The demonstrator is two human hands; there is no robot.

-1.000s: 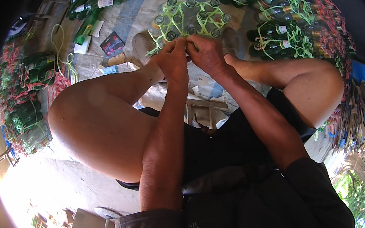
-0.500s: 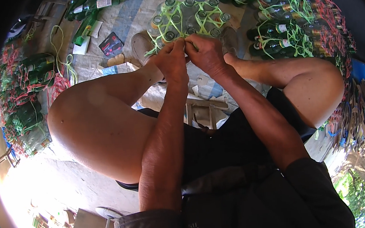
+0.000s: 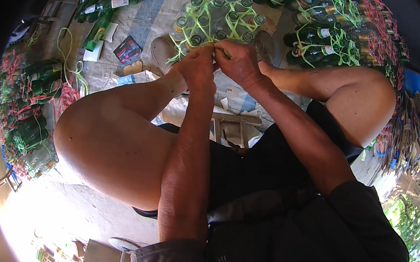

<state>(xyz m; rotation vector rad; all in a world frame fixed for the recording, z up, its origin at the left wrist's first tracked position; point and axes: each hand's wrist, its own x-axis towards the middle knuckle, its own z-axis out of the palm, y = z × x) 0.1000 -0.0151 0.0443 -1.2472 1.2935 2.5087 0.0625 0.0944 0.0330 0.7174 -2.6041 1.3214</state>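
Note:
A bundle of several clear glass bottles stands upright between my feet, mouths up, laced together with light green plastic twine. At the bundle's near edge my left hand and my right hand meet, fingertips nearly touching. Both are closed in a pinch on the green twine, which comes down from the bottles to my fingers. A bit of it shows by my right thumb. The exact knot or crossing is hidden behind my fingers.
Tied stacks of green bottles lie at the right, with more green bottles at the left. Loose green bottles lie at the far left. A small wooden stool frame is between my legs. Flattened cardboard is piled at the right.
My hands stay together at the bundle's near edge, with only a slight shift of the fingers and right wrist. The bottles stay in place.

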